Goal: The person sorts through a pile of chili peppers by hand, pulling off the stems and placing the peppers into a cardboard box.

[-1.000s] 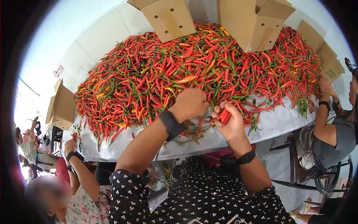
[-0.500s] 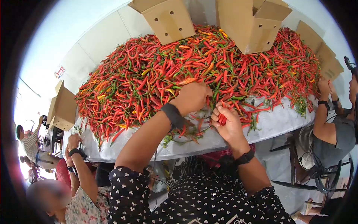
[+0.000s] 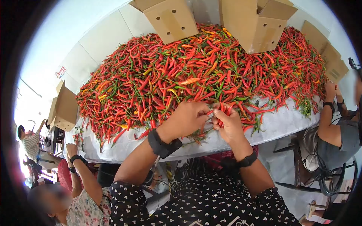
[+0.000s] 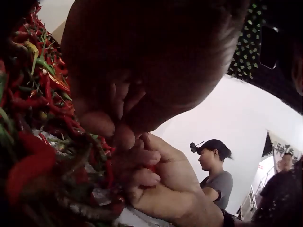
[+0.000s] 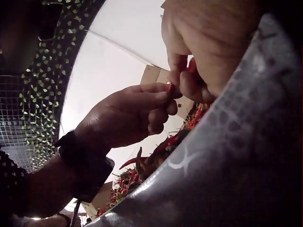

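My two hands meet at the near edge of a big heap of red chili peppers (image 3: 151, 86). Curled fingers of my right hand (image 3: 230, 128) hold several red chilies (image 3: 226, 108) against the palm. Thumb and forefinger of my left hand (image 3: 184, 119) pinch a small red chili (image 5: 170, 87), its tip showing in the right wrist view. The fingertips of both hands come together there. In the left wrist view, the back of the left hand (image 4: 142, 52) is dark and covers much of the hold, while the right hand (image 4: 165, 182) appears below it.
Two cardboard boxes (image 3: 169, 22) stand on the heap's far side, and another box (image 3: 64, 109) is at the left end. Grey-white sheeting (image 3: 281, 118) covers the table's near edge. People sit close by on both sides, their arms (image 3: 87, 171) at the table.
My left hand has come back from the heap toward my body and met the right hand, with a chili now between its fingertips. The right hand keeps its chilies and has barely moved.
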### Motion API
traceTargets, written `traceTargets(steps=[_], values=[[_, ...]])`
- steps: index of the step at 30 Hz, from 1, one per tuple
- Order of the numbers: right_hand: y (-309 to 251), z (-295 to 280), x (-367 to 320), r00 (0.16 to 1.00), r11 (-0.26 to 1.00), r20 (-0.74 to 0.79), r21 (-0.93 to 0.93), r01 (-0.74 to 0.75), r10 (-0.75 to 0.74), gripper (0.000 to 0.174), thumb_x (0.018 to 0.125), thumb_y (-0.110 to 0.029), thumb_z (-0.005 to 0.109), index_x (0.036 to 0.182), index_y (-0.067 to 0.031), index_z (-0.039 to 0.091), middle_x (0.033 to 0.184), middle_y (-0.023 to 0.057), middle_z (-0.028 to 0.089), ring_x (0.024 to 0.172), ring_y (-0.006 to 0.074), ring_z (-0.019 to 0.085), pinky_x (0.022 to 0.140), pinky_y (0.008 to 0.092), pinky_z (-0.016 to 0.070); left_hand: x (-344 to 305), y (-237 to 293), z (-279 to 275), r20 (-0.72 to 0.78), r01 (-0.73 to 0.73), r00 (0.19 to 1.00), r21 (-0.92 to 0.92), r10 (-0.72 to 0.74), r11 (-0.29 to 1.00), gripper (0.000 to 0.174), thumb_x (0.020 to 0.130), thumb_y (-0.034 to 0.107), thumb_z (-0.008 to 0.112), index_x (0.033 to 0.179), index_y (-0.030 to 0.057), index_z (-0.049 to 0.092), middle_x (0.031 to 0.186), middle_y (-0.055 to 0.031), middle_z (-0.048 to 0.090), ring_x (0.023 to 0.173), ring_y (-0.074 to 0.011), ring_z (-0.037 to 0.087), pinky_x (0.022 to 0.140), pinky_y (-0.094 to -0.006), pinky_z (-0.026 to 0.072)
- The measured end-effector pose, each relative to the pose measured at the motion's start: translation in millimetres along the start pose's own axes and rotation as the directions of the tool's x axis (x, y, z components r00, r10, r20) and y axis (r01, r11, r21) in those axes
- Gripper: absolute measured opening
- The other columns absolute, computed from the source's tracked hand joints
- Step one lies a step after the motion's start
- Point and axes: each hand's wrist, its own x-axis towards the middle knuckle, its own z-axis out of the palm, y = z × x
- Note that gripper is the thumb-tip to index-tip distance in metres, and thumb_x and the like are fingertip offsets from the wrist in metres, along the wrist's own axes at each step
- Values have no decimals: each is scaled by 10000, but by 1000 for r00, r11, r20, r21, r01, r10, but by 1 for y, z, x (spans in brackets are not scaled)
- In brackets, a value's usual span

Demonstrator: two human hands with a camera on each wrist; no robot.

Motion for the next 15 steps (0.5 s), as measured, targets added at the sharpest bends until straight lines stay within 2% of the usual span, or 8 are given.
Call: traceTargets(steps=[4, 6, 7, 10, 12, 15], values=[[2, -4, 1, 1000, 1000, 4, 25, -2, 1, 107, 818, -73, 628, 876, -49, 542, 691, 13, 524, 540, 95, 476, 441, 225, 329, -2, -4, 2, 2, -47, 999, -53, 47, 997, 197, 741, 26, 585, 932, -21, 585, 703, -118, 604, 611, -194, 600, 572, -304, 462], [4, -5, 1, 1000, 1000, 19, 12, 16, -16, 102, 818, -70, 626, 870, -48, 542, 680, 14, 518, 536, 95, 471, 443, 225, 330, -3, 0, 1, 52, 150, 988, -223, -142, 963, 224, 734, 15, 572, 956, -6, 592, 686, -105, 602, 587, -175, 587, 559, -307, 461], [5, -5, 1, 999, 999, 37, -1, 33, -32, 96, 818, -68, 624, 864, -48, 542, 670, 14, 513, 532, 95, 465, 444, 226, 330, -3, 2, 1, 53, 150, 988, -224, -142, 963, 224, 734, 15, 572, 956, -6, 592, 686, -105, 602, 587, -175, 587, 559, -307, 461], [7, -3, 0, 997, 998, 47, -33, 55, -53, 88, 821, -62, 617, 865, -48, 543, 649, 17, 503, 523, 96, 457, 444, 228, 333, -2, 1, 0, -10, 188, 981, -152, -191, 970, 234, 718, 12, 570, 951, 1, 593, 676, -123, 602, 579, -188, 597, 544, -310, 460], [8, -4, 0, 996, 997, 35, -12, 82, -82, 86, 825, -62, 611, 867, -56, 536, 657, 20, 501, 531, 96, 456, 449, 228, 334, 1, -10, 3, -171, 21, 985, 177, 9, 984, 208, 712, 18, 570, 918, 13, 599, 674, -130, 608, 570, -225, 605, 528, -311, 457], [4, -5, -2, 994, 991, 6, 71, 110, -110, 71, 843, -83, 588, 868, -77, 522, 677, 24, 498, 549, 99, 454, 460, 233, 338, 4, -21, -9, -212, 89, 977, 260, -33, 962, 172, 726, 60, 570, 891, 33, 611, 682, -133, 609, 592, -266, 603, 542, -329, 458]])
